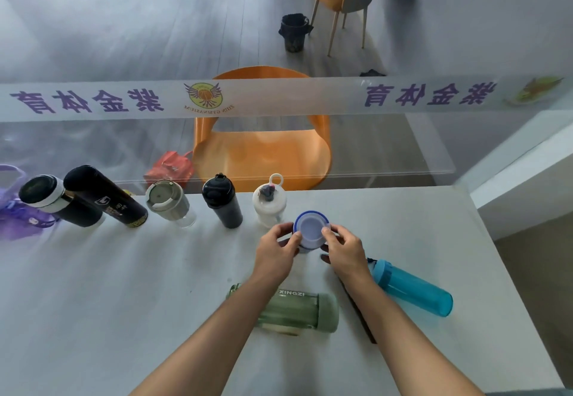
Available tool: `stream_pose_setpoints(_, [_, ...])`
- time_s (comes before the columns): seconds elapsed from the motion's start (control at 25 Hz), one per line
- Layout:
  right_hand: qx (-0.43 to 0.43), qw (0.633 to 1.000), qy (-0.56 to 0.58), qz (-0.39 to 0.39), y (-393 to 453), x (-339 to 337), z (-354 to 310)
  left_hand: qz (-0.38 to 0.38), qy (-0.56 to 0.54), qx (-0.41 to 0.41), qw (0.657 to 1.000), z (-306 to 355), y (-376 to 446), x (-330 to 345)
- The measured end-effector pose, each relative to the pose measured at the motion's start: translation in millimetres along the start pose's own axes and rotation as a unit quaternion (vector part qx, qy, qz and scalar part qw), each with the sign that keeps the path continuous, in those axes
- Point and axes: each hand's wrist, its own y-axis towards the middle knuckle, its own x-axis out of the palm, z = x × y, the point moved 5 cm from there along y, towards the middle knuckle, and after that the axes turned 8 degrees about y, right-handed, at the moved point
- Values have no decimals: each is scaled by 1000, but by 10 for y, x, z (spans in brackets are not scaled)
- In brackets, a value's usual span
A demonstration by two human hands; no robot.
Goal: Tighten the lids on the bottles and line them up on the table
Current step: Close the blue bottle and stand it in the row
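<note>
An upright bottle with a blue-rimmed pale lid [311, 227] stands at the right end of a row along the table's far edge. My left hand [276, 251] grips its left side and my right hand [342, 248] grips its right side, fingers on the lid. The row to its left holds a white bottle [269, 202], a black bottle [222, 202], a grey tumbler [169, 202], a tall black flask [105, 195] and a black flask with a white band [51, 199]. A green bottle [291, 310] and a blue bottle [412, 287] lie on their sides near me.
The white table [124, 302] ends at a glass panel with purple lettering [279, 98]. A dark thin object [359, 315] lies under my right forearm. An orange chair [263, 147] stands beyond the glass. A purple bag [15, 209] sits at the left edge.
</note>
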Motion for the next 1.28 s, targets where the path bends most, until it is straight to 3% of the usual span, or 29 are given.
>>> stream_pose_setpoints(0.28, [-12,998,-35,-41,753,-357,-266,39,13,-29,999,310,541,460])
stream_pose_setpoints(0.68, [-36,993,-47,-98,1121,-273,-410,63,-26,-34,997,465,769,516])
stream_pose_setpoints(0.88, [-27,993,-61,-98,1078,-307,-438,49,-16,-42,998,425,789,498])
stream_pose_setpoints(1.04, [-31,992,-112,-45,846,-518,-430,72,3,-50,996,275,700,432])
stream_pose_setpoints(1.16, [0,985,-168,-44,585,-694,-134,72,22,-96,993,-63,486,543])
stream_pose_setpoints(1.28, [58,965,-248,-65,371,-764,247,-17,49,-198,979,-409,191,894])
